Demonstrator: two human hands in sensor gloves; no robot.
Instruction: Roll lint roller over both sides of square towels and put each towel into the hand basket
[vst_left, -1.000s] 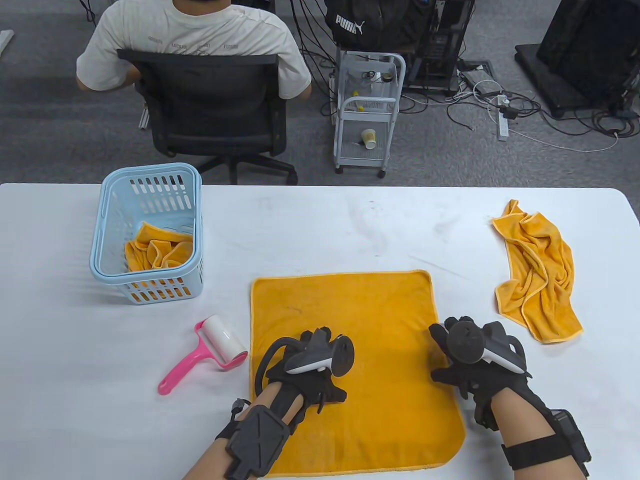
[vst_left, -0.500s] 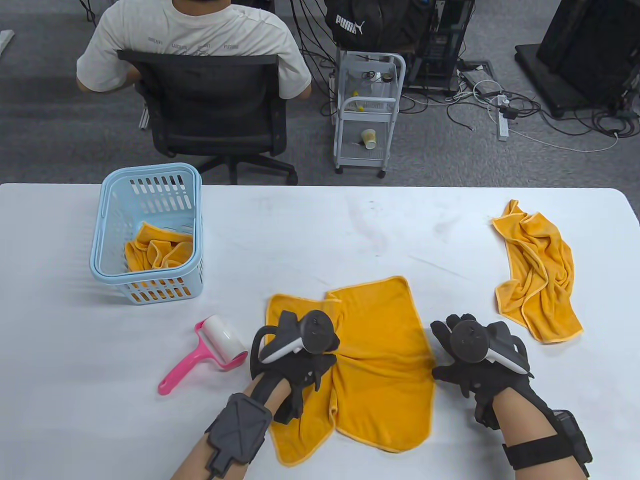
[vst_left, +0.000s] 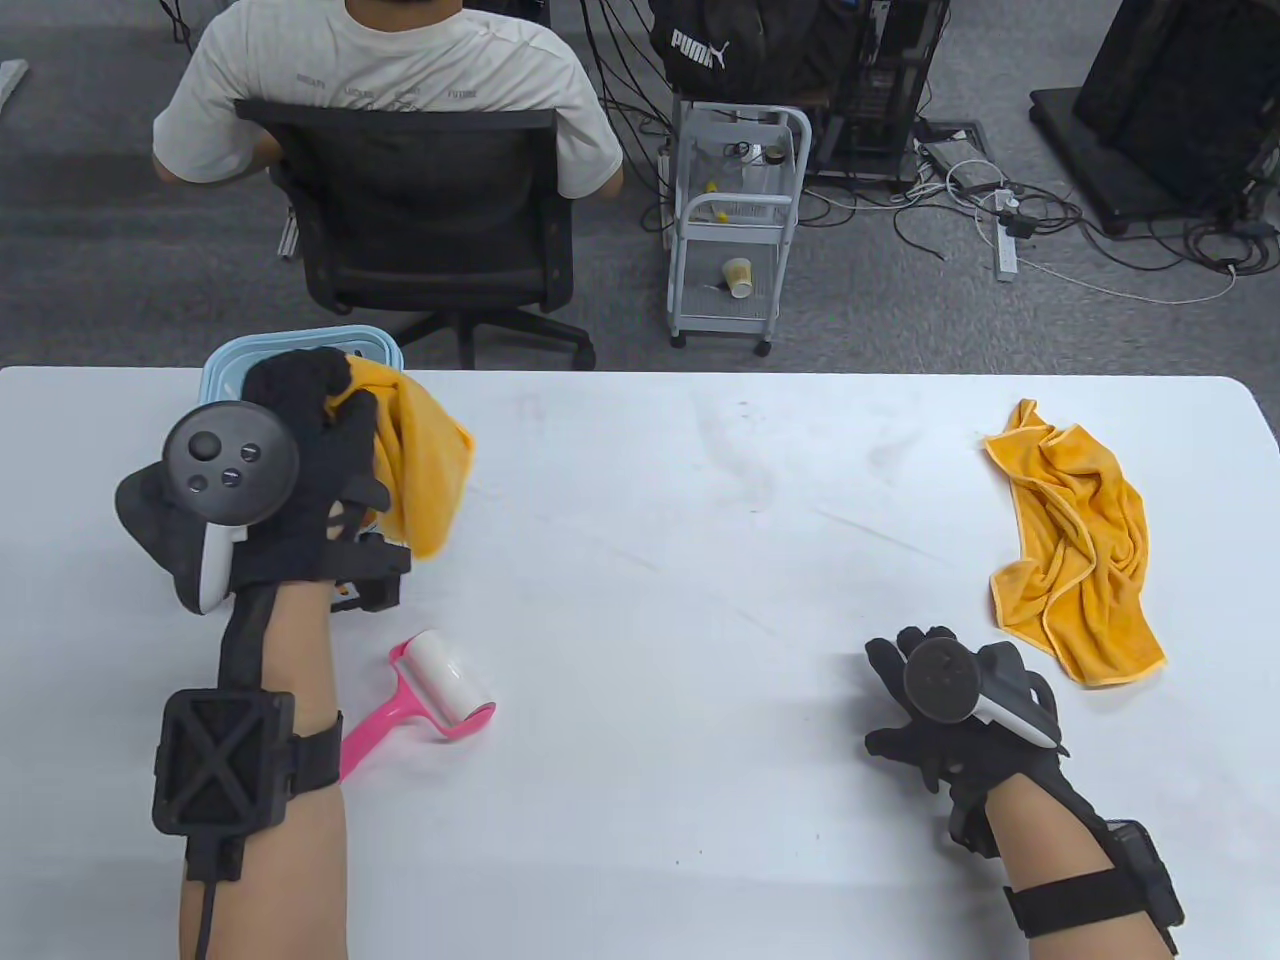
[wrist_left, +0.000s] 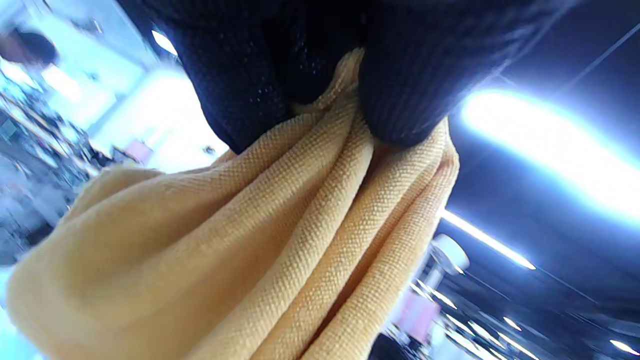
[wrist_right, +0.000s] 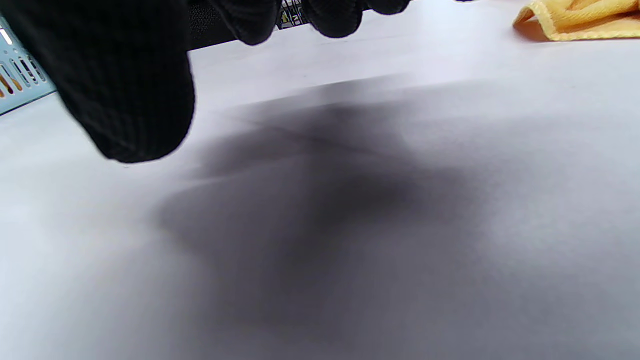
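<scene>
The left hand (vst_left: 290, 470) pinches a bunched towel (vst_left: 420, 455) that hangs directly over the basket (vst_left: 225, 362) beneath it. The right hand (vst_left: 950, 720) rests slack and empty, nearer the crumpled towel (vst_left: 1075, 540) just beyond it.

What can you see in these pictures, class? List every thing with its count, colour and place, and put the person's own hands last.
held towel: 1, orange, bunched in the left hand above the basket
crumpled towel: 1, orange, on the table's right side
basket: 1, light blue, far left of the table, mostly hidden by the hand
lint roller: 1, pink handle with white roll, lying on the table near the left forearm
table: 1, white
seated person: 1, white shirt, in a black office chair beyond the table
cart: 1, white, on the floor, holding a paper cup
left hand: black glove, grips the held towel
right hand: black glove, fingers spread, over the table, holds nothing
</scene>
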